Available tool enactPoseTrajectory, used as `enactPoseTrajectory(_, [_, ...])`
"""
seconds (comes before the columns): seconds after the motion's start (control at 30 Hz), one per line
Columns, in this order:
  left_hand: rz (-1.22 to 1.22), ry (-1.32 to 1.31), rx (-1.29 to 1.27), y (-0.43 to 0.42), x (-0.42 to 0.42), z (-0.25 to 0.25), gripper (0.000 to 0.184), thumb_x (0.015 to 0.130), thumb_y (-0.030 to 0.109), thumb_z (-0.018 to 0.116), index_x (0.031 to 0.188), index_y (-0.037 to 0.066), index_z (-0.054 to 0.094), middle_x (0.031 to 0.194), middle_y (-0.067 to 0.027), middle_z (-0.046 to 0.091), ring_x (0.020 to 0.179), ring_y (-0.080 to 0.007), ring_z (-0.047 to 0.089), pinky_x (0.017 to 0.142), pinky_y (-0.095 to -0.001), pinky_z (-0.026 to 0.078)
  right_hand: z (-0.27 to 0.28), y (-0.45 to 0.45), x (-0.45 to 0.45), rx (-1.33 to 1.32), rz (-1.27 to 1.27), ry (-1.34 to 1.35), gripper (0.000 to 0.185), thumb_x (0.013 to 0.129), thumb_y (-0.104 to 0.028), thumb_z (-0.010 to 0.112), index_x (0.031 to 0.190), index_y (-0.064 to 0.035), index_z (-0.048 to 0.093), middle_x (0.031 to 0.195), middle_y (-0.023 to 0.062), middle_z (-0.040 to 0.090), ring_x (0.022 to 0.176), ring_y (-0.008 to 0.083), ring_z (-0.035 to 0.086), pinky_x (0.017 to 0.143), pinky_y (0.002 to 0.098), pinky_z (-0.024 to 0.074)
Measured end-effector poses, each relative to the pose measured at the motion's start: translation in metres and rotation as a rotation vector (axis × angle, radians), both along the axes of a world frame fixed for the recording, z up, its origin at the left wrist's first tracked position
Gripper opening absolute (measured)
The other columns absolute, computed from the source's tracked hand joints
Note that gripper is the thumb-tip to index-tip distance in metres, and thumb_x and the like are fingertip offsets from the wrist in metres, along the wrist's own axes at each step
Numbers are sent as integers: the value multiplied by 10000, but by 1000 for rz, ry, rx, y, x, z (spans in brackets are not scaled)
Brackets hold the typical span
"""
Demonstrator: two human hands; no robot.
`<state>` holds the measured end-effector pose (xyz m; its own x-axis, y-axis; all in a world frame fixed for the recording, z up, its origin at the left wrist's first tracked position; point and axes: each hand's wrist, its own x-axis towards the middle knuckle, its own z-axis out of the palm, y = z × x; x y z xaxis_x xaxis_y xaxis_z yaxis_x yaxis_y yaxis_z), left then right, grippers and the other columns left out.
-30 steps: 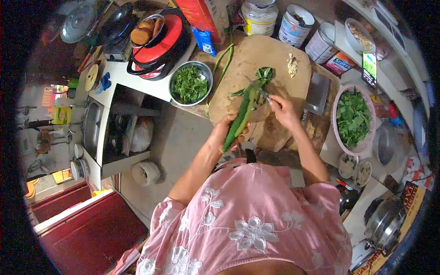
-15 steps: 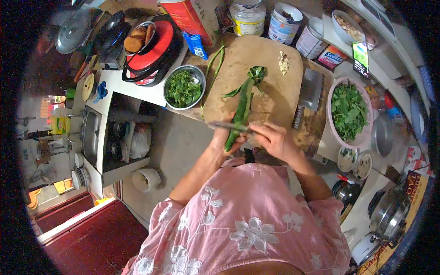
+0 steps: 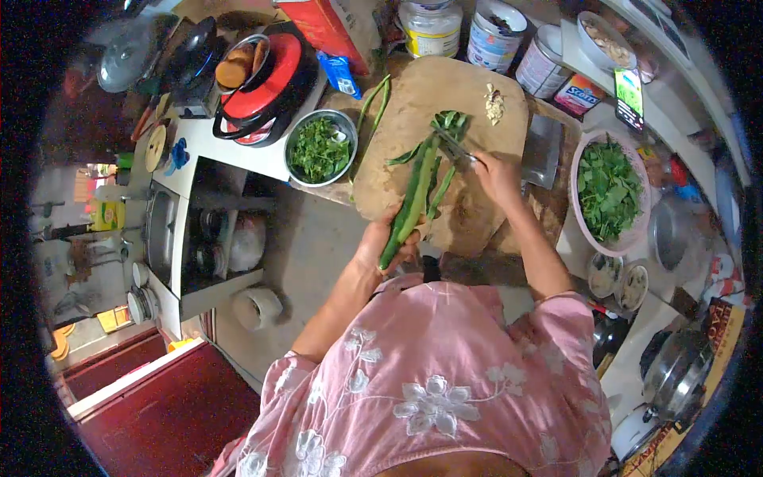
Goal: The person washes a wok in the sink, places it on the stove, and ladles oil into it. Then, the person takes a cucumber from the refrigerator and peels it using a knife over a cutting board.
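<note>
My left hand (image 3: 380, 241) is wrapped round the near end of a long green cucumber (image 3: 414, 195). The cucumber points away from me over a wooden chopping board (image 3: 421, 87), with a pale peeled stripe along it. In my right hand (image 3: 498, 179) is a peeler (image 3: 455, 145), its head close to the cucumber's far end. Dark green peel strips (image 3: 451, 119) lie bunched there, and another strip hangs along the right side. Chopped garlic (image 3: 493, 107) sits at the board's far right.
A cleaver (image 3: 543, 151) lies right of the board. Beyond it stands a pink basket (image 3: 579, 171) of leafy greens. To the left are a metal bowl (image 3: 352, 127) of chopped greens, green beans (image 3: 373, 103) and a red-lidded pot (image 3: 278, 79). Tins (image 3: 494, 48) line the back.
My right hand has moved the peeler away from me, from the cucumber's near part to its far end. A wider pale stripe and a loose peel strip now show. My left hand keeps its hold.
</note>
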<state>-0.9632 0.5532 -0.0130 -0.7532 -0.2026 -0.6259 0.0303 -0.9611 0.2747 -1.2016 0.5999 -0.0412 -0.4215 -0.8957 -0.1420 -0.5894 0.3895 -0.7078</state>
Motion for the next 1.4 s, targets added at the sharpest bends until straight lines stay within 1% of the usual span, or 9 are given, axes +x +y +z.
enactPoseTrajectory(0.13, [218,-123,87,5,-15,25,287,862,311,348,977,64,437,683,-58,480,515,-118,431,343,-188,318,14,10,15,-239,176,-133,260,792,-159,494,1031,-65,536,767,150,582,657,209,569,608,292,429])
enactPoseTrajectory(0.17, [205,-37,97,4,-11,17,282,864,296,342,982,55,428,726,-75,513,561,-135,470,366,-182,345,2,17,22,-314,217,-156,263,797,-158,486,1026,-36,530,865,134,587,732,200,567,654,285,428])
enactPoseTrajectory(0.2, [208,-36,102,4,-11,11,282,864,296,342,982,55,428,726,-75,513,561,-135,470,366,-182,345,23,23,28,-50,237,-286,259,794,-140,486,1021,-22,530,939,129,578,817,201,561,710,283,425])
enactPoseTrajectory(0.27, [187,132,231,6,-10,3,272,868,285,330,985,62,432,747,-75,525,573,-130,487,363,-179,347,39,37,43,-184,334,-185,252,774,-122,517,1012,-43,543,915,134,579,801,221,568,702,293,437])
enactPoseTrajectory(0.37, [204,-9,123,10,-18,18,270,870,285,323,984,70,438,720,-61,513,558,-119,480,356,-177,340,83,56,63,-286,475,-127,265,746,-107,559,1004,-49,551,868,133,576,767,239,569,661,291,451])
enactPoseTrajectory(0.4, [198,-8,124,11,-21,22,270,870,285,323,984,70,438,720,-61,513,558,-119,480,356,-177,340,70,54,73,-517,467,-123,286,724,-104,588,1003,-57,555,802,120,559,698,243,560,589,297,448])
enactPoseTrajectory(0.5, [188,-43,-16,12,-25,24,280,868,300,325,968,69,447,697,-52,506,546,-111,477,351,-173,332,67,62,71,-464,435,-180,281,720,-82,586,999,-59,556,784,117,548,679,233,557,564,298,442])
enactPoseTrajectory(1.2, [189,-95,135,7,4,4,260,884,290,275,939,75,410,684,-68,455,468,-125,398,319,-177,282,-54,-41,-21,-188,224,-55,250,762,-180,527,959,-29,557,806,178,581,719,301,572,628,352,445])
enactPoseTrajectory(1.4, [202,-118,80,4,19,-8,319,866,305,316,1007,39,420,761,-90,472,520,-134,412,348,-192,341,-58,-52,-34,8,226,38,250,766,-163,513,969,-25,561,821,180,587,731,263,585,659,323,445])
